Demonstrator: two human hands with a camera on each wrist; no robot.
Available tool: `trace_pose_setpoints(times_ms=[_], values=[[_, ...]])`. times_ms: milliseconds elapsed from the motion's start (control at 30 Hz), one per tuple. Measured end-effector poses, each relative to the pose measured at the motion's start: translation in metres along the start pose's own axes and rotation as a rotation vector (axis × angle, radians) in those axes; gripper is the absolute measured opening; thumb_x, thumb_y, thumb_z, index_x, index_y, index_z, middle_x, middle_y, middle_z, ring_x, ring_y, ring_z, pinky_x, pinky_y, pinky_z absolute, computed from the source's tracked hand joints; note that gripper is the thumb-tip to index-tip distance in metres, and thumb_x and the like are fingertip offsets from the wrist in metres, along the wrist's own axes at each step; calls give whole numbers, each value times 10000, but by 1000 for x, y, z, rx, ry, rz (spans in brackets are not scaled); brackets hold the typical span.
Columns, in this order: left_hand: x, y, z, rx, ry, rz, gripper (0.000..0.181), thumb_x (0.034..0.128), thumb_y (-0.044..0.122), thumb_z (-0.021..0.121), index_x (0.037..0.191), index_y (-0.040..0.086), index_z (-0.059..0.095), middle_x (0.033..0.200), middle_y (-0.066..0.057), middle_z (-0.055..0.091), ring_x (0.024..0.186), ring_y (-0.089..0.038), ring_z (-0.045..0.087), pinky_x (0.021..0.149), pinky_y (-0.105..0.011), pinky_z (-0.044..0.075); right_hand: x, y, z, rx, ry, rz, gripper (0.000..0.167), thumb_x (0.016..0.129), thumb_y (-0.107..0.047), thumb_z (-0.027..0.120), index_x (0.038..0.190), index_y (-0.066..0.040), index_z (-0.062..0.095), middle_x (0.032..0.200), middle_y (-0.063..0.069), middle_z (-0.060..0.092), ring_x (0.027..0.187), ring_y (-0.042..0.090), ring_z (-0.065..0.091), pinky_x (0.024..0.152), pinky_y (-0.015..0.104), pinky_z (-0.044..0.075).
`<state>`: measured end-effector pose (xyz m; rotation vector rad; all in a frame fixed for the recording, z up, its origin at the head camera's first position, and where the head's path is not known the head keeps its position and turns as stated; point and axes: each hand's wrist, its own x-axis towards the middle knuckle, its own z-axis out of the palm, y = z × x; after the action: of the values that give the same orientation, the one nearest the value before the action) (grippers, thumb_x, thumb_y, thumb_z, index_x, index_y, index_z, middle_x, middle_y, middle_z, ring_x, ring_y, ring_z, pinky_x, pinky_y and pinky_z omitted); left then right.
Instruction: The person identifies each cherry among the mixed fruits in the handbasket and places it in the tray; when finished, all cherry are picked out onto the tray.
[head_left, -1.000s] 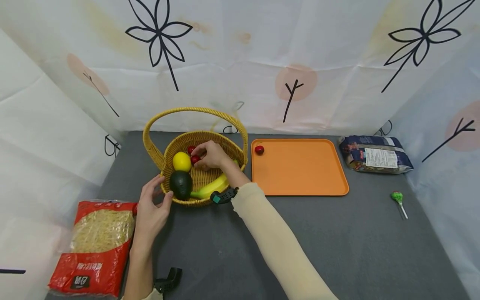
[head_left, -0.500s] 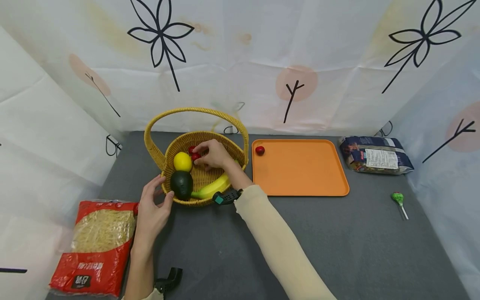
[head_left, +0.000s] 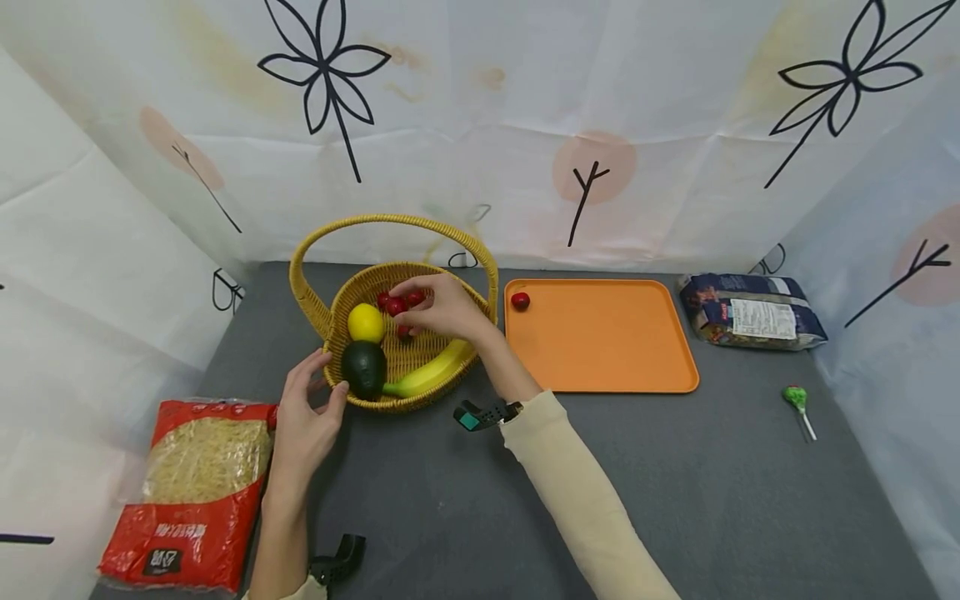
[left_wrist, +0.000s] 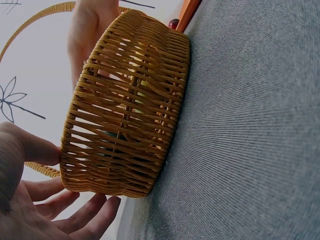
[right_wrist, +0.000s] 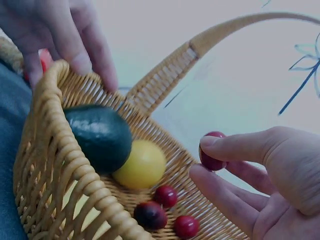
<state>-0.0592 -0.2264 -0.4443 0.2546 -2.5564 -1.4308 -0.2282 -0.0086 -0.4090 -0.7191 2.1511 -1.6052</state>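
My right hand [head_left: 446,308] is over the wicker basket [head_left: 401,404]. It pinches a dark red cherry [right_wrist: 214,152] between thumb and fingertip, above the basket floor in the right wrist view. Below it lie three loose cherries [right_wrist: 186,226], beside a yellow lemon [right_wrist: 142,165] and a dark green avocado [right_wrist: 97,137]. A banana [head_left: 431,371] curves along the basket's near right side. My left hand [head_left: 307,421] holds the basket at its near left side, with thumb and fingers spread against the rim and wall, as the left wrist view shows.
An orange tray [head_left: 600,333] right of the basket bears one cherry [head_left: 521,302]. A dark blue food bag [head_left: 752,311] stands at the back right, with a green lollipop [head_left: 795,396] nearer. A red noodle bag [head_left: 191,496] lies left. The basket's tall handle [head_left: 393,219] arches behind.
My right hand has lifted slightly and drawn back to the right, with a cherry pinched at its fingertips. More cherries now show under it. The left hand stays at the basket.
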Motion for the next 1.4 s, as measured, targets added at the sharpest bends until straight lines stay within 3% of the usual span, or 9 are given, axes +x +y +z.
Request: trace_pose_setpoints(times_ms=[100, 267, 467, 567, 700, 900, 1000, 1133, 1400], values=[[1, 0, 0, 0, 1, -2, 532, 1056, 81, 657, 1566, 6, 524, 1707, -214, 403, 1356, -492, 587, 793, 40, 438, -14, -6, -7, 15, -27, -61, 371, 980, -65, 786, 1346, -46, 727, 1339, 171, 702, 907, 427, 800, 874, 509, 665], [1, -1, 1, -1, 0, -2, 532, 1058, 81, 654, 1569, 11, 520, 1714, -205, 397, 1361, -486, 582, 797, 47, 431, -43, -18, -21, -47, -46, -188, 355, 967, -79, 806, 1317, -63, 745, 1351, 127, 696, 926, 209, 812, 743, 272, 615], [2, -1, 2, 6, 4, 2, 531, 1055, 77, 656, 1565, 9, 522, 1712, -202, 402, 1362, -486, 585, 799, 49, 424, -82, -25, -46, -112, -58, -295, 353, 940, -38, 823, 1285, -44, 746, 1316, 140, 720, 1062, 242, 771, 817, 364, 669], [2, 0, 2, 8, 4, 0, 532, 1053, 77, 657, 1564, 10, 525, 1713, -200, 402, 1363, -484, 587, 799, 46, 424, -103, -22, -64, -123, -63, -271, 352, 942, -31, 818, 1285, -61, 742, 1304, 122, 705, 1088, 249, 742, 862, 408, 674], [2, -1, 2, 6, 5, -2, 529, 1054, 79, 653, 1564, 14, 527, 1714, -195, 402, 1365, -481, 586, 800, 41, 427, -128, -13, -90, -134, -47, -221, 343, 954, -34, 808, 1287, -87, 744, 1309, 103, 689, 1120, 254, 724, 911, 360, 663], [2, -1, 2, 14, 14, 3, 525, 1053, 79, 658, 1558, 13, 533, 1711, -196, 409, 1361, -483, 593, 802, 47, 421, -147, 15, -128, -125, -27, -180, 307, 957, 3, 784, 1254, -56, 737, 1307, 157, 705, 1136, 270, 732, 954, 335, 650], [2, -1, 2, 15, 15, 3, 524, 1053, 80, 659, 1557, 11, 533, 1710, -196, 410, 1359, -483, 593, 805, 49, 419, -149, 33, -142, -120, 4, -131, 310, 961, 7, 776, 1265, -27, 727, 1301, 208, 711, 1158, 342, 734, 948, 303, 643], [2, -2, 2, 16, 15, 3, 526, 1053, 76, 658, 1560, 10, 529, 1710, -198, 409, 1357, -484, 590, 808, 51, 419, -141, 61, -154, -184, 141, -9, 330, 978, -36, 778, 1303, -28, 722, 1356, 223, 696, 1211, 444, 721, 893, 238, 628], [1, -3, 1, 19, 16, 3, 521, 1056, 87, 665, 1556, 15, 536, 1706, -192, 418, 1350, -475, 594, 810, 47, 424, -117, 104, -158, -396, 352, 123, 335, 978, -52, 792, 1308, -26, 738, 1394, 227, 677, 1254, 463, 695, 1016, 560, 593]])
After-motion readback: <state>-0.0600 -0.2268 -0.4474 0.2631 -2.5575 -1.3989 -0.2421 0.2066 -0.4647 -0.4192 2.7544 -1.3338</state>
